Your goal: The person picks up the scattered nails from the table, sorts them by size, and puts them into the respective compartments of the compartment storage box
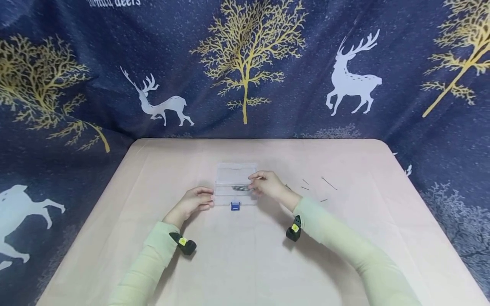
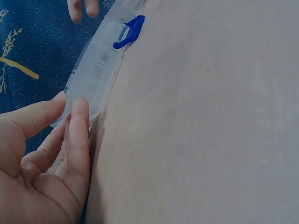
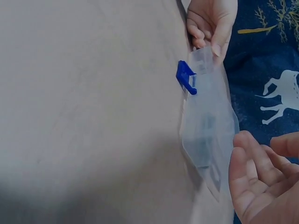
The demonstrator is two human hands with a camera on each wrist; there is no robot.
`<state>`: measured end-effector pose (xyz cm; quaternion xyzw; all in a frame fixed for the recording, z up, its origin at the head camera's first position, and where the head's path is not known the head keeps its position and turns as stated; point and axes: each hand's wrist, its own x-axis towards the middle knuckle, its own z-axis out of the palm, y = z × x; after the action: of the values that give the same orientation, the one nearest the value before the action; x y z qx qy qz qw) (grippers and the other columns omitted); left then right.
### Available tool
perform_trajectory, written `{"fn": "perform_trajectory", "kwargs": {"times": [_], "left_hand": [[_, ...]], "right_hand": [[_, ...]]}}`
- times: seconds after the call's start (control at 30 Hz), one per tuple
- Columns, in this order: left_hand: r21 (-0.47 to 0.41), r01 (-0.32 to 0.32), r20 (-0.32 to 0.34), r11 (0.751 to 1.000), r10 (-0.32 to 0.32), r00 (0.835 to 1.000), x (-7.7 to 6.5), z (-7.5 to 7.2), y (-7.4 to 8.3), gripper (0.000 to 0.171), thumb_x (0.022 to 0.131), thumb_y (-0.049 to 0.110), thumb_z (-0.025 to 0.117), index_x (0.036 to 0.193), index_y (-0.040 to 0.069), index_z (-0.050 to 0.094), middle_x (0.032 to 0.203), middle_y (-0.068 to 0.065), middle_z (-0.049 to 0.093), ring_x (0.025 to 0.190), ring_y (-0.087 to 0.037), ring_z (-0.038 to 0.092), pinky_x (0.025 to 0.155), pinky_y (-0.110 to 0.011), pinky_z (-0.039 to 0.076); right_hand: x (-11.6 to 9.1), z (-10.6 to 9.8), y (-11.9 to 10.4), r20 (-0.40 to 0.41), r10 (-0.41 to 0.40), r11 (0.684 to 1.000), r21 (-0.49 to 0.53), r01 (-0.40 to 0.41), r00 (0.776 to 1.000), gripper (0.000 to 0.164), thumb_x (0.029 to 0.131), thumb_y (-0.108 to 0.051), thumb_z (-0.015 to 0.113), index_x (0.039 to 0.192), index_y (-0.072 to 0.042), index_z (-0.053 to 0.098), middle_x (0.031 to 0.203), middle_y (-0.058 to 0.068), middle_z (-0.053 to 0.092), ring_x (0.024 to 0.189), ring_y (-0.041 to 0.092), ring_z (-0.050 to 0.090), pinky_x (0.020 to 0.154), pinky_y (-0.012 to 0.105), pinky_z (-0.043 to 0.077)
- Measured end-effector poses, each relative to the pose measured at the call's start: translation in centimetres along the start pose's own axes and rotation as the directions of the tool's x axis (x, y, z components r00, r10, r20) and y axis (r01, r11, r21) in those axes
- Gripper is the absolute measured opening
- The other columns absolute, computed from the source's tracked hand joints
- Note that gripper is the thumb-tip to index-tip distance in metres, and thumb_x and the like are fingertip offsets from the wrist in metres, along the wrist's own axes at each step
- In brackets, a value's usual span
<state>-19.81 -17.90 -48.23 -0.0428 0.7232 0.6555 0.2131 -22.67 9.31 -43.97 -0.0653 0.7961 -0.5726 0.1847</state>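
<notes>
A clear plastic box (image 1: 223, 197) with a blue latch (image 1: 235, 206) lies on the table, its lid (image 1: 236, 173) folded back toward the far side. My left hand (image 1: 194, 200) pinches the box's left end, thumb on top and fingers along the side, as the left wrist view shows. Several grey metal nails (image 1: 241, 188) lie together in the box's long compartment. Over the right end hovers my right hand (image 1: 266, 183), fingers loosely bent beside the nails. In the right wrist view a gap shows between its thumb and fingers (image 3: 239, 163), with nothing between them.
Several loose nails (image 1: 329, 183) lie scattered on the pink-covered table (image 1: 268, 263) to the right of the box. Behind the table hangs a dark blue cloth (image 1: 283, 97) printed with deer and trees. A dark camera (image 1: 294, 229) is strapped at the right wrist.
</notes>
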Motion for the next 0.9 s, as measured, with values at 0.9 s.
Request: {"fn": "perform_trajectory", "kwargs": {"times": [0.9], "left_hand": [[0.021,-0.004,-0.014,1.0,0.005,1.0,-0.1,0.0,0.1,0.044,0.092,0.004,0.056,0.13,-0.014,0.041,0.078,0.002,0.065,0.068,-0.004,0.063,0.064,-0.014,0.056]], "right_hand": [[-4.3,-9.9,2.8,-0.282,-0.264,0.758,-0.652,0.018,0.922,0.027,0.091,-0.014,0.056,0.113,0.002,0.062,0.108,0.021,0.066,0.097,0.035,0.062,0.084,0.049,0.053]]}}
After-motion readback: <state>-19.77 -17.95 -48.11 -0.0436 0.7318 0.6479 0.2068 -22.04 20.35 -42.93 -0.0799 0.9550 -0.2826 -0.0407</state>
